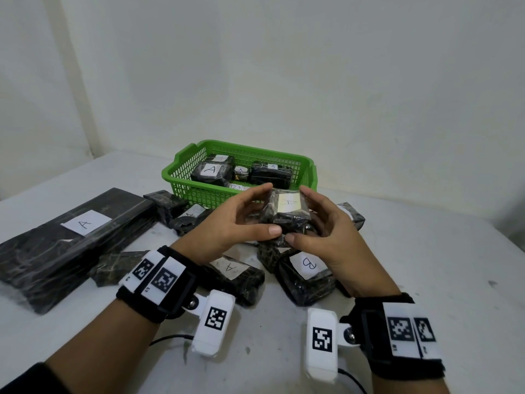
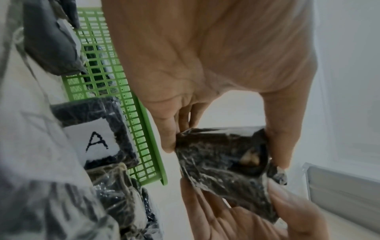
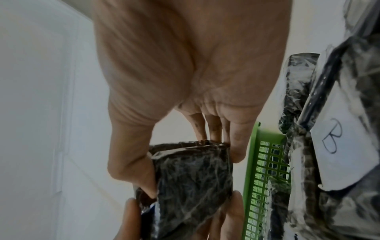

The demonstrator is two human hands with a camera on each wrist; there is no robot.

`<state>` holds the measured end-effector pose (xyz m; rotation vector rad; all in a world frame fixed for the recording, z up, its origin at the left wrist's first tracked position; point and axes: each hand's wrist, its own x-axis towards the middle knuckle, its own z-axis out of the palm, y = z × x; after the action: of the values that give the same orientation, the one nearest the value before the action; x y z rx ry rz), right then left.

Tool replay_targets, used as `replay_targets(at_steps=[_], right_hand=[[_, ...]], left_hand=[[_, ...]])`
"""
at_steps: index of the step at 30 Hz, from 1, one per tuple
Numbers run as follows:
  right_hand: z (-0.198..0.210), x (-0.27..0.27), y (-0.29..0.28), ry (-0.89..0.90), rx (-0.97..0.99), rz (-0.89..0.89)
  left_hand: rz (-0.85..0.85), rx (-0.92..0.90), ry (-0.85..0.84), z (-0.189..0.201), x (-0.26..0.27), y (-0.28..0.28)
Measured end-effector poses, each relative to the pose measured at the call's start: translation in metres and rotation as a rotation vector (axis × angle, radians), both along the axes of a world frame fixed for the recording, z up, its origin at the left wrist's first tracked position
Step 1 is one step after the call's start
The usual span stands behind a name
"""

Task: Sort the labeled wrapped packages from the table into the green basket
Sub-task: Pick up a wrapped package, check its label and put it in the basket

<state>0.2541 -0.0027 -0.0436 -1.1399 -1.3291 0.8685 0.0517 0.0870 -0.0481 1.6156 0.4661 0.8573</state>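
Note:
A small black wrapped package [image 1: 288,214] with a white label marked A is held above the pile by both hands. My left hand [image 1: 241,220] pinches its left side, thumb at the near edge. My right hand [image 1: 318,223] pinches its right side. In the wrist views the same package [image 2: 224,164] [image 3: 191,178] shows its dark crinkled underside between thumb and fingers. The green basket [image 1: 196,163] stands just behind the hands, with several A-labelled packages [image 1: 211,172] inside.
A long black package marked A [image 1: 71,240] lies at the left. Smaller ones marked A [image 1: 235,275] and B [image 1: 305,275] lie under the hands, with others near the basket [image 1: 164,203]. The wall rises close behind the basket. Cables trail from the wrist cameras.

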Motion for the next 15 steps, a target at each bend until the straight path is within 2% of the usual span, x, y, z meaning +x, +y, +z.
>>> replay_targets(at_steps=[4, 8, 11, 15], right_hand=[[-0.001, 0.0, 0.0, 0.039, 0.0, -0.005], [0.001, 0.0, -0.001, 0.045, 0.003, -0.033], [0.0, -0.001, 0.002, 0.075, -0.027, -0.059], [0.009, -0.008, 0.002, 0.286, -0.169, 0.007]], left_hand=[[0.077, 0.032, -0.023, 0.001, 0.003, 0.0], [0.033, 0.001, -0.006, 0.003, 0.001, -0.003], [0.124, 0.028, -0.028, 0.004, 0.003, -0.004], [0.248, -0.016, -0.089, 0.004, 0.008, -0.002]])
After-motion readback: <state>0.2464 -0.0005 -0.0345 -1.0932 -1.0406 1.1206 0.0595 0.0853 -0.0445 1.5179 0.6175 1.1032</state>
